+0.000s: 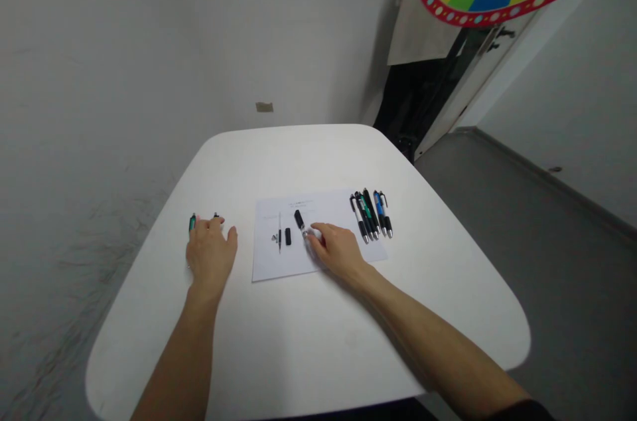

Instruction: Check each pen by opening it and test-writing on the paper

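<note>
Pen (299, 220) slants across the paper (269, 261) on the table, its near end at the thumb and forefinger of the right hand (338, 248); I can't tell whether they pinch it. Beside it lie a thin refill (279, 236) and a short black tube (288, 236). The left hand (212, 252), thumb spread wide, partly covers a green pen (192, 222).

A white table (318, 159) bears a paper sheet (269, 265) — green pen (192, 222) left, blue pen (379, 207) right.
</note>
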`<state>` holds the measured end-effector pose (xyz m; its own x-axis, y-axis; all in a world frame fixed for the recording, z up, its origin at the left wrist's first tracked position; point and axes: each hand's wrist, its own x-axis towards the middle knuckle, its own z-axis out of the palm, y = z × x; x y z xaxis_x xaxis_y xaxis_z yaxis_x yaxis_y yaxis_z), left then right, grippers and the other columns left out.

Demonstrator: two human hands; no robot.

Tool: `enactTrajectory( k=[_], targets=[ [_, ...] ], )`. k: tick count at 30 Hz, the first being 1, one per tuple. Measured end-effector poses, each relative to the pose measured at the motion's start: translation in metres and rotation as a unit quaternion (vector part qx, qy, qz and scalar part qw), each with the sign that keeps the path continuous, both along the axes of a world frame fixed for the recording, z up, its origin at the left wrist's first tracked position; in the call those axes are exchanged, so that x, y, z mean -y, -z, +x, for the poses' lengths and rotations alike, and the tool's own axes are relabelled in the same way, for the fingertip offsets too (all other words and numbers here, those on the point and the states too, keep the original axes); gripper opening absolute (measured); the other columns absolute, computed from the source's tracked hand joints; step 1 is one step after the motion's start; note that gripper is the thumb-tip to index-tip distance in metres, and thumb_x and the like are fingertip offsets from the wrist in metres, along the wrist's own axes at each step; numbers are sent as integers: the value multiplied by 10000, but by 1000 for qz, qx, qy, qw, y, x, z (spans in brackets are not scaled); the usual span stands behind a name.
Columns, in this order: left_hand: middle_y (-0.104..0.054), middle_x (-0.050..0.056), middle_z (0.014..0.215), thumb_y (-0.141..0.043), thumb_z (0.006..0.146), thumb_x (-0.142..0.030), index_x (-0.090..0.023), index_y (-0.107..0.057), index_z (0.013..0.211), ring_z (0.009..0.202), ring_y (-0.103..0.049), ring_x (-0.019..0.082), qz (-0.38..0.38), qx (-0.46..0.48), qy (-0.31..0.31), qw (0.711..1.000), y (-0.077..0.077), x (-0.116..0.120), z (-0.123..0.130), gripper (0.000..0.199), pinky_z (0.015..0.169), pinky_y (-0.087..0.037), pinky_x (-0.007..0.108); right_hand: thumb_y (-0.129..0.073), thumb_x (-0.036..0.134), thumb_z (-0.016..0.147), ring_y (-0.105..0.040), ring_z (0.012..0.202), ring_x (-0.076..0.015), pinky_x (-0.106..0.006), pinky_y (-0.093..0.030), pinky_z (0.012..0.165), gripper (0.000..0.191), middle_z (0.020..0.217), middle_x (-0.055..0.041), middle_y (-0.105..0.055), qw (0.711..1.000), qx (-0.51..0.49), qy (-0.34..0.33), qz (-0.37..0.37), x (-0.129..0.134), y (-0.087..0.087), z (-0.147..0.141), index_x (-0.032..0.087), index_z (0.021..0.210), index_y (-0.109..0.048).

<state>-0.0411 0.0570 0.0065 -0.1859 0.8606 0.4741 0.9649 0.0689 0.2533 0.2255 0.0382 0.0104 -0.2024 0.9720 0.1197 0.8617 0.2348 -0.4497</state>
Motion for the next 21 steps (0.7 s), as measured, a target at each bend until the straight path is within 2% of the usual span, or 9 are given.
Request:
enactTrajectory(
  k=[4, 7, 10, 14, 17, 21],
  targets=[
    [-576, 259, 1242, -493, 864, -357, -116, -645, 1063, 1126, -564, 406, -44, 3, -35, 998, -3, 0, -4, 347, 891, -488, 572, -494, 332, 950, -672, 819, -229, -320, -420, 721, 289, 912, -90, -748, 1000, -5, 6, -7, 0, 2, 3, 197, 1140, -664],
    [-616, 225, 1169, -494, 868, -348, -120, -656, 1056, 1184, -538, 388, -34, 0, -16, 999, -2, -1, -4, 337, 956, -467, 544, -492, 327, 953, -674, 828, -225, -318, -428, 728, 297, 911, -87, -745, 1000, -1, 8, -12, 1, 2, 3, 199, 1169, -650],
    [-656, 177, 1044, -507, 869, -335, -125, -669, 1036, 1127, -565, 348, -18, -10, 30, 999, 2, -2, 4, 313, 982, -452, 511, -499, 336, 954, -675, 860, -225, -319, -437, 743, 321, 986, -99, -735, 1000, 17, -3, -16, 2, -2, 0, 202, 1224, -612],
    [-670, 135, 987, -508, 886, -329, -150, -671, 1017, 976, -598, 300, 10, 5, 116, 993, 5, 2, 28, 276, 881, -491, 455, -504, 364, 952, -675, 906, -258, -340, -450, 745, 390, 1075, -147, -701, 995, 72, -60, -27, 4, -10, -6, 179, 1295, -536],
    [-678, 122, 1016, -550, 890, -320, -172, -675, 1033, 982, -590, 286, 25, -11, 209, 978, 4, 6, 50, 241, 874, -476, 440, -471, 304, 961, -678, 893, -253, -325, -448, 723, 339, 1050, -141, -701, 989, 104, -99, -25, 3, -11, -10, 184, 1273, -527],
    [-671, 134, 1117, -617, 864, -323, -197, -684, 1041, 1068, -563, 307, 20, -58, 267, 962, 4, 9, 66, 227, 878, -453, 463, -436, 197, 952, -684, 856, -244, -312, -443, 705, 291, 998, -129, -713, 986, 118, -117, -18, 2, -7, -11, 192, 1221, -547]
  ],
)
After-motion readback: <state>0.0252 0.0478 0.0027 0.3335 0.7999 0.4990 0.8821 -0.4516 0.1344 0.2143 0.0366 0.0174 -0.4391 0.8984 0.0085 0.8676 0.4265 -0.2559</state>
